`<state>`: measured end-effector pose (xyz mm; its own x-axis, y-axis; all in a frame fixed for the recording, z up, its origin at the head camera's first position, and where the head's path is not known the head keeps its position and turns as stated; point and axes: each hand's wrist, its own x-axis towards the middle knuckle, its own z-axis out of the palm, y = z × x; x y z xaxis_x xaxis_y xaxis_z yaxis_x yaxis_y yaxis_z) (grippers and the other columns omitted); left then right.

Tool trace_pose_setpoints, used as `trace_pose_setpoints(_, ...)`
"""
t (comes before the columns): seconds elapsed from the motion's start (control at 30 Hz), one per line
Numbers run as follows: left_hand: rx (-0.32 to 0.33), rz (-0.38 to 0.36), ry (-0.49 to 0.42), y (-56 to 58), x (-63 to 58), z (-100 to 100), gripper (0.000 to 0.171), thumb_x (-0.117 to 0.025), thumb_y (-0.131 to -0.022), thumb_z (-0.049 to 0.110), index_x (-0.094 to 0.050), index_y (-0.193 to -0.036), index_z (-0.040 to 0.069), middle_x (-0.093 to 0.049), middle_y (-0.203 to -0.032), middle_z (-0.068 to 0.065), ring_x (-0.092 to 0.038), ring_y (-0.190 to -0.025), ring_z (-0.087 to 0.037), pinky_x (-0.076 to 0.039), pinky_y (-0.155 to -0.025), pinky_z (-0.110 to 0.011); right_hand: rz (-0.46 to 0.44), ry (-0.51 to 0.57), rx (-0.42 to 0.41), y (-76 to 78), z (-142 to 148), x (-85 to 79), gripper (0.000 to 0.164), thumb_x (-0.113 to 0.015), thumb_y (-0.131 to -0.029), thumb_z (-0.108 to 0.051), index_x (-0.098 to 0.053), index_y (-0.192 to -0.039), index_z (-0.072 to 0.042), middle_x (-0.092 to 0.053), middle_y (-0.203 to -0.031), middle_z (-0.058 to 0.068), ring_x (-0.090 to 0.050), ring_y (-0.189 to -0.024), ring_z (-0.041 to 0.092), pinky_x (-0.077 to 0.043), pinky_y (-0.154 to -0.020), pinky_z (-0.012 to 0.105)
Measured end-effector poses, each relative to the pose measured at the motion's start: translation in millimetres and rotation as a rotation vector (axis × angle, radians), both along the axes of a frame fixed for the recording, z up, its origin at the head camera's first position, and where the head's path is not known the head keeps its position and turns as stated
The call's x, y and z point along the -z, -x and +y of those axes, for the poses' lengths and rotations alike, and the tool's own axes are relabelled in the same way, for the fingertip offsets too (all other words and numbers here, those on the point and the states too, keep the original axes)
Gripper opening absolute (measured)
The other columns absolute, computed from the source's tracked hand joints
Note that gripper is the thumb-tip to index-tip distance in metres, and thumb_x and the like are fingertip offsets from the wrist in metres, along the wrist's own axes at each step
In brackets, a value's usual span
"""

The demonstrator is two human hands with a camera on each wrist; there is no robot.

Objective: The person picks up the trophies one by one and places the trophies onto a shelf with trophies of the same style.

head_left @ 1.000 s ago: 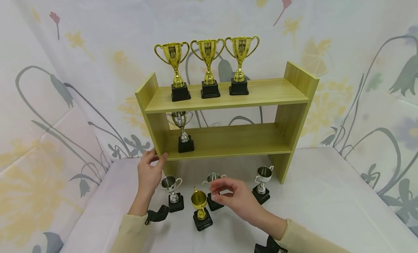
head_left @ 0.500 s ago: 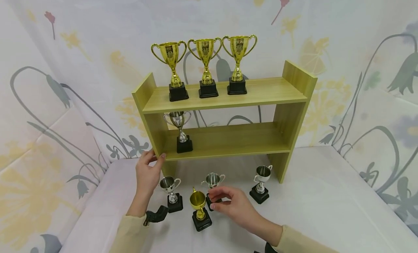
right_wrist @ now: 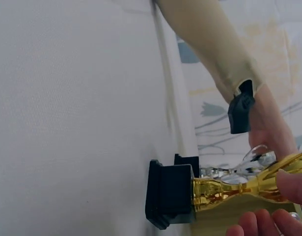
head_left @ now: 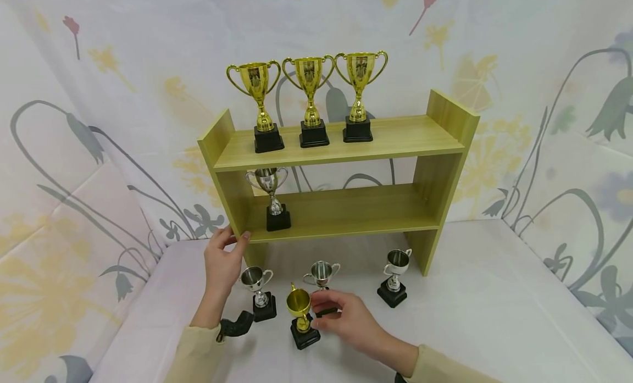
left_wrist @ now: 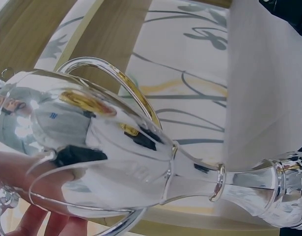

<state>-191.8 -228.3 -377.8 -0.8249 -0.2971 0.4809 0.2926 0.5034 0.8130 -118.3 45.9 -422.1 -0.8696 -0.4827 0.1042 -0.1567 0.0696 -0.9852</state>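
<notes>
In the head view my left hand point(head_left: 222, 265) grips the left side panel of a wooden shelf point(head_left: 341, 204), thumb at the front edge of its middle board. A small silver trophy point(head_left: 263, 300) stands by that wrist and fills much of the left wrist view. My right hand point(head_left: 348, 320) is at a small gold trophy point(head_left: 299, 303) upright on the table, fingers apart and slightly bent, fingertips right at the cup's right side. From the right wrist view, the thumb point(right_wrist: 293, 187) overlaps the gold cup. Another silver trophy point(head_left: 321, 272) is partly hidden behind this hand.
Three gold trophies point(head_left: 309, 78) line the shelf's top board. One silver trophy point(head_left: 268, 181) stands at the left of the middle board. Near the shelf's right leg, a silver trophy point(head_left: 394, 270) stands on the white table point(head_left: 475, 317). Patterned cloth point(head_left: 514, 125) hangs behind.
My right hand has moved left and slightly down, from beside the middle silver trophy to the gold trophy's cup. The left hand keeps its grip on the shelf.
</notes>
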Motion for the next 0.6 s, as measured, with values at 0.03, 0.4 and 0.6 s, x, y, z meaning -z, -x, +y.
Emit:
trace_pose_setpoints(0.03,0.002,0.001,-0.001,-0.1,-0.1,-0.2,0.033,-0.070,-0.092,0.011,-0.070,-0.123,0.001,-0.064,-0.108,-0.013,-0.063,-0.098,-0.029,-0.046,-0.066,-0.018,-0.005,-0.007,0.000,0.0,-0.6,0.5,0.043,-0.077,-0.083,-0.004,-0.064,-0.124,0.002,-0.068,-0.115,0.010,-0.063,-0.107,0.036,-0.053,-0.086,0.029)
trace_pose_setpoints(0.4,0.007,-0.021,-0.011,-1.8,1.9,-1.1,0.035,-0.070,-0.092,0.012,-0.068,-0.126,0.003,-0.062,-0.105,-0.010,-0.062,-0.098,-0.027,-0.045,-0.066,-0.023,-0.037,-0.070,-0.003,1.2,-6.4,6.6,0.048,-0.079,-0.083,-0.009,-0.062,-0.128,0.000,-0.066,-0.119,0.008,-0.062,-0.112,0.034,-0.053,-0.086,0.029)
trace_pose_setpoints(0.6,0.005,-0.028,-0.010,-0.8,0.6,-1.1,0.034,-0.069,-0.093,0.012,-0.069,-0.125,0.002,-0.062,-0.107,-0.010,-0.061,-0.099,-0.026,-0.046,-0.066,-0.021,-0.032,-0.063,-0.006,1.8,-10.4,9.8,0.047,-0.079,-0.082,-0.007,-0.063,-0.126,-0.001,-0.067,-0.116,0.008,-0.063,-0.110,0.033,-0.053,-0.085,0.027)
